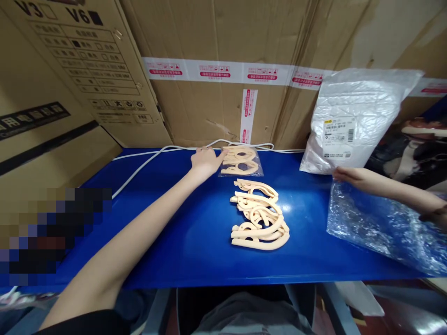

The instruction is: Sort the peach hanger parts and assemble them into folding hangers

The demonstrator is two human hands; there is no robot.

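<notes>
While the left hand, part-spread, touches the bagged hangers above centre, the right hand narrowly pinches clear plastic at right; loose hangers lie mid-frame.

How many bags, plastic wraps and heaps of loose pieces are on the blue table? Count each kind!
White padded bag: 1
Large crinkly clear plastic: 1
Small clear packet: 1
Heap of loose cream pieces: 1
Total: 4
</notes>
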